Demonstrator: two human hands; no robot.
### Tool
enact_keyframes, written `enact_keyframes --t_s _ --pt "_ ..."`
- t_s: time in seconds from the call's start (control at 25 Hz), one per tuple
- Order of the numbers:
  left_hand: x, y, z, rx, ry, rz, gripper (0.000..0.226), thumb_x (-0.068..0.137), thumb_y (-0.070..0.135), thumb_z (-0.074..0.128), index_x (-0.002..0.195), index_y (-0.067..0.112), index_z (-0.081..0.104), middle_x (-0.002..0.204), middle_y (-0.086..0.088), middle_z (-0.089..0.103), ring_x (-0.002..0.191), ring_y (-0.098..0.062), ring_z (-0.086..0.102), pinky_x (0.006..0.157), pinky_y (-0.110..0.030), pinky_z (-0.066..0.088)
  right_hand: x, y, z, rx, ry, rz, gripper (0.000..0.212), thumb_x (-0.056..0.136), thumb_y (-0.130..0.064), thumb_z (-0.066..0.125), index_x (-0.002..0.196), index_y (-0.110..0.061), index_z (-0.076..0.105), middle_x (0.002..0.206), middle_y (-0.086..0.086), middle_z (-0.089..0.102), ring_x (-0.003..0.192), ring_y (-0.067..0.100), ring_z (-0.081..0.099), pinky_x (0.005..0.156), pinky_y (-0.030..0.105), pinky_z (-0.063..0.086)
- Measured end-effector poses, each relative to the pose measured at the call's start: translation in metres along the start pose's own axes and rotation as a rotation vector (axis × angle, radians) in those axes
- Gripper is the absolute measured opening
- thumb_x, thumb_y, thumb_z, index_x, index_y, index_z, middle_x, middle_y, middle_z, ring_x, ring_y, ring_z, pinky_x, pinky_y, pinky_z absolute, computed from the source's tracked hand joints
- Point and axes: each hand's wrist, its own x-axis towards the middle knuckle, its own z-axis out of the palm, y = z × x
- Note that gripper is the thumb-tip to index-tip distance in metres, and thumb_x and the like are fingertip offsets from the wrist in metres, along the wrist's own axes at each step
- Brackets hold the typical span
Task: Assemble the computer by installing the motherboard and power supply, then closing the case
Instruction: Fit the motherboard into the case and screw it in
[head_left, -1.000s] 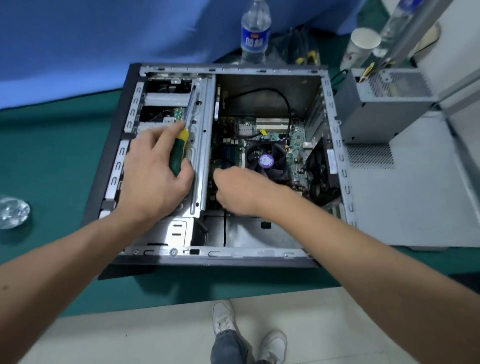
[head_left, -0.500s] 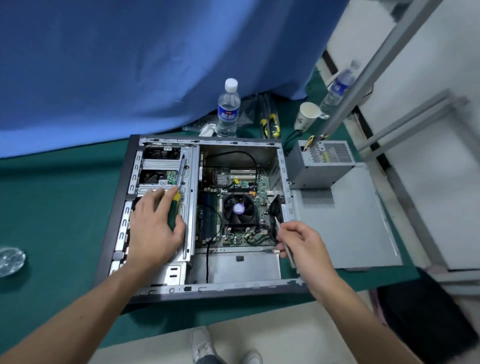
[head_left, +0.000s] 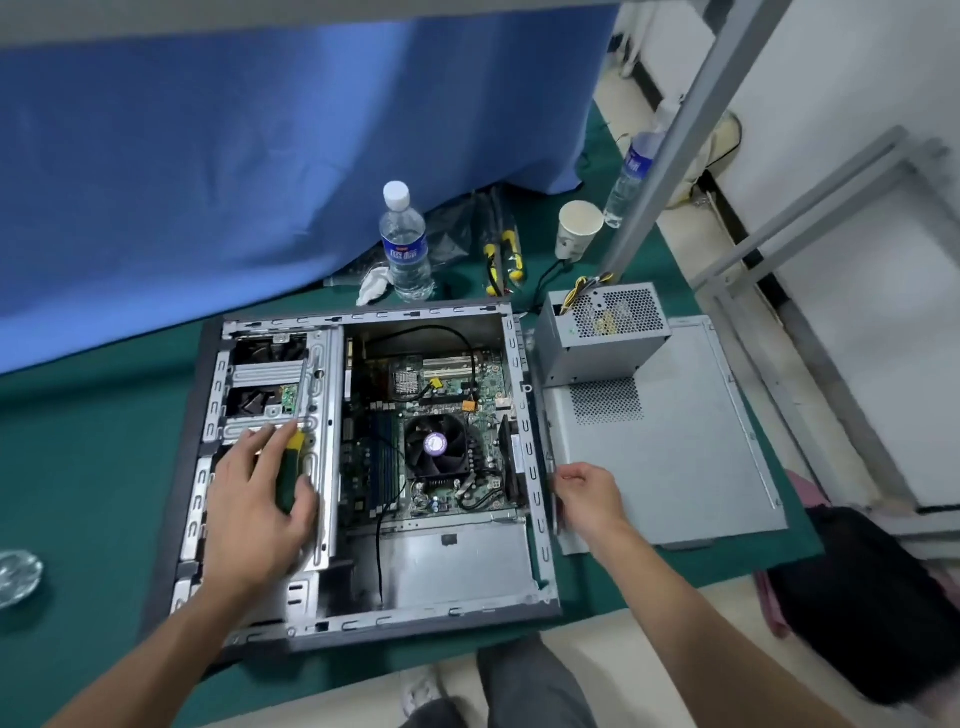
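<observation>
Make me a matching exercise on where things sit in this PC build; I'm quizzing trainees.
Things:
1. power supply
2. screwdriver
3. motherboard
4. paper cup

Places:
A. inside the open case
B. held by the left hand
C. on the side panel, outside the case
D. on the green cloth behind the case

Pairs: 1-C, 2-B, 3-A, 4-D

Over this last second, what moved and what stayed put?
The right hand left the motherboard, crossing right to the side panel edge outside the case. The left hand still holds the screwdriver on the drive cage; the power supply is unmoved.
</observation>
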Motion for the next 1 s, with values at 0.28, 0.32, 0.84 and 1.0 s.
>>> enact_keyframes --t_s 0.28,0.32,0.84,1.0 --pt "0.003 0.002 0.005 -0.009 -0.007 0.003 0.062 0.086 0.036 0.047 0.141 0.009 0.052 0.139 -0.016 0.048 0.128 -0.034 0.045 0.11 -0.048 0.035 0.04 0.004 0.025 -0.139 -0.067 0.109 0.023 0.1 -0.005 0.046 0.111 -0.003 0.067 0.101 0.013 0.071 0.089 0.029 0.068 0.082 0.037 0.057" --pt "0.003 0.001 0.005 -0.006 -0.003 0.012 0.061 0.086 0.036 0.048 0.14 0.008 0.052 0.138 -0.017 0.049 0.128 -0.035 0.045 0.11 -0.049 0.035 0.038 0.004 0.025 -0.176 -0.074 0.114 0.023 0.1 -0.004 0.046 0.111 -0.004 0.066 0.102 0.013 0.071 0.09 0.028 0.068 0.084 0.036 0.056" --pt "0.001 -0.002 0.003 -0.028 -0.014 0.008 0.06 0.084 0.035 0.049 0.14 0.012 0.054 0.136 -0.015 0.05 0.127 -0.034 0.046 0.108 -0.045 0.035 -0.03 -0.082 0.04 -0.384 0.067 -0.402 0.065 0.102 -0.036 0.045 0.157 -0.02 0.014 0.154 0.001 0.029 0.141 0.021 0.031 0.116 0.042 0.03" --pt "0.002 0.0 -0.006 -0.066 -0.126 -0.044 0.071 0.081 0.05 0.049 0.146 0.021 0.046 0.142 -0.008 0.043 0.133 -0.027 0.038 0.11 -0.041 0.03 -0.029 -0.073 0.056 -0.596 0.234 -0.421 0.075 0.1 -0.037 0.049 0.157 -0.013 0.006 0.15 0.009 0.038 0.136 0.024 0.036 0.114 0.039 0.035"
